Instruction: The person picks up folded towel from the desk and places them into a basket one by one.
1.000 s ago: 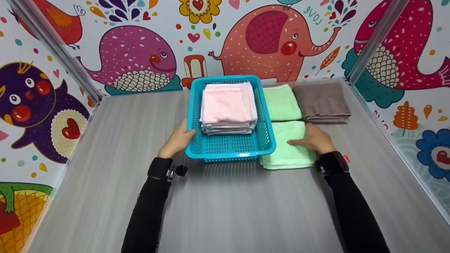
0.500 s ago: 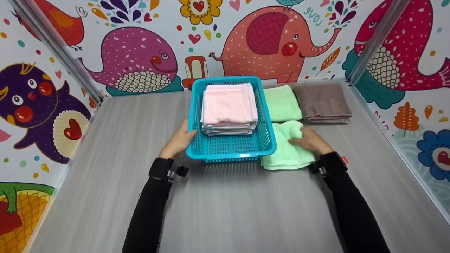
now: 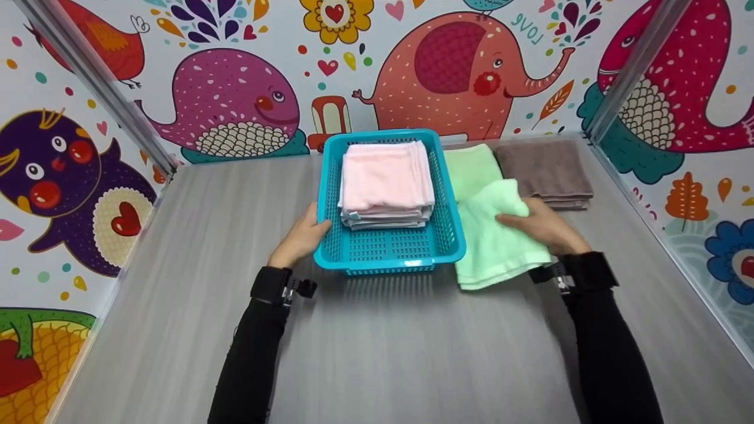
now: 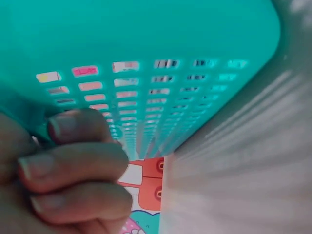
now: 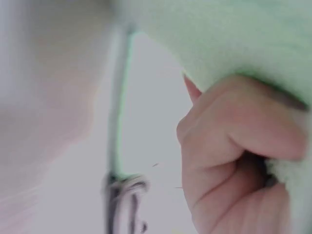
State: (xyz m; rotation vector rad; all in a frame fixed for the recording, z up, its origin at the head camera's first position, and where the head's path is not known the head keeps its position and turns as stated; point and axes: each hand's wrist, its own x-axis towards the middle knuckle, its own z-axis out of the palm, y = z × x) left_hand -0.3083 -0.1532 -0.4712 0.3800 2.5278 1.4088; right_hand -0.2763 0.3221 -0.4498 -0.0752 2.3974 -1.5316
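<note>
Mint-green towel [image 3: 498,235] is lifted just right of the teal basket [image 3: 389,250], clutched in your right hand [image 3: 545,227]; your left hand [image 3: 300,238] grips the basket's left rim. Left wrist view: fingers [image 4: 73,168] curl on the basket wall. Right wrist view: fist bunches towel. Next, I judge, carry it left onto the pink stack [image 3: 386,179].

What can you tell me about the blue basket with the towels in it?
The blue basket is a teal plastic rectangle with rounded corners, a smooth rim and rows of little slots in its walls and floor. It sits flat on the grey table, near the back wall. Inside, toward the far end, lies a neat stack of folded towels, pink on top, leaving the near floor bare. The left hand holds its left rim, fingers against the outer wall. The light green towel in the right hand is right beside its right side.
</note>
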